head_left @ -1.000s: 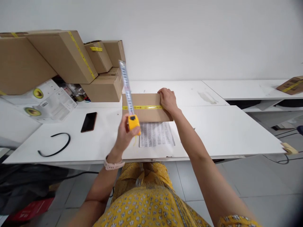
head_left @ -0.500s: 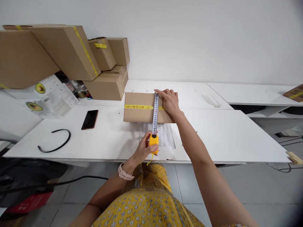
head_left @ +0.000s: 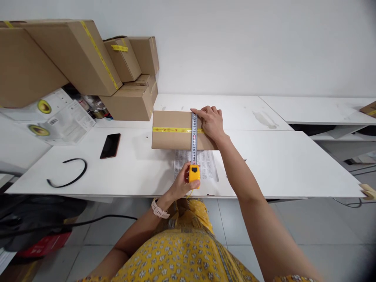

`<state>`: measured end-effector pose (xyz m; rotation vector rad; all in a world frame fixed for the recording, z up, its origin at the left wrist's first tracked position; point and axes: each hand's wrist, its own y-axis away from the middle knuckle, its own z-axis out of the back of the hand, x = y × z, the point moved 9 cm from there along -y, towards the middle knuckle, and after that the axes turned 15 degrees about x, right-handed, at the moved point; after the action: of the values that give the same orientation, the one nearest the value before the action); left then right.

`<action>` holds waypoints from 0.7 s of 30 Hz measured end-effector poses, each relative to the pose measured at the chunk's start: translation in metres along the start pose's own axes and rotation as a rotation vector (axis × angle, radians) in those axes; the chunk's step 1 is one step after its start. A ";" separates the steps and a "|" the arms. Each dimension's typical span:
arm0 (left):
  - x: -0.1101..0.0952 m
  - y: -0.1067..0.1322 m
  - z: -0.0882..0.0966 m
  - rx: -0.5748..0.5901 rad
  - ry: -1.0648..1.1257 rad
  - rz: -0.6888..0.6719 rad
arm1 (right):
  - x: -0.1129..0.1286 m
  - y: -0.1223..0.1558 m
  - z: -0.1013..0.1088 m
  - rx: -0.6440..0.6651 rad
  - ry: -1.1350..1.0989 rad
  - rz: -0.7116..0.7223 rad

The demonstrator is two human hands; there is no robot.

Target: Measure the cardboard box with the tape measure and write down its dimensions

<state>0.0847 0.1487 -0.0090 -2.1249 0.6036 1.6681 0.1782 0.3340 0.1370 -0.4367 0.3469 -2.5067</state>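
A cardboard box [head_left: 170, 141] with a strip of yellow printed tape lies on the white table in front of me. My left hand [head_left: 184, 182] is closed around the yellow tape measure [head_left: 194, 175] at the box's near side. Its pulled-out metal blade [head_left: 194, 143] runs straight across the box top to the far edge. There, my right hand [head_left: 212, 122] holds the blade's end under the index finger, the other fingers bent over the box's right part. A printed sheet [head_left: 207, 164] sits partly under the box and the blade.
Several cardboard boxes [head_left: 129, 103] are stacked at the back left, beside a white carton with avocado pictures [head_left: 63, 117]. A phone [head_left: 110, 146] and a black curved band [head_left: 84, 172] lie to the left. The table's front edge [head_left: 117, 195] is close to my body.
My left hand and the tape measure's case have shifted slightly right, and the blade now lies straighter across the box. The right hand stays at the far edge. The view has tilted a little.
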 end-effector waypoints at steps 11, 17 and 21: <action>0.005 0.000 0.003 -0.006 -0.027 -0.003 | 0.002 0.002 0.001 -0.022 0.032 -0.002; -0.030 0.026 0.017 -0.023 -0.014 -0.156 | -0.007 -0.001 -0.001 -0.015 0.054 -0.068; -0.077 0.057 0.059 -0.202 -0.167 -0.424 | -0.011 -0.014 -0.005 0.007 0.079 -0.072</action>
<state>-0.0103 0.1407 0.0508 -2.0343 -0.0683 1.6874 0.1780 0.3520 0.1341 -0.3547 0.3593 -2.5996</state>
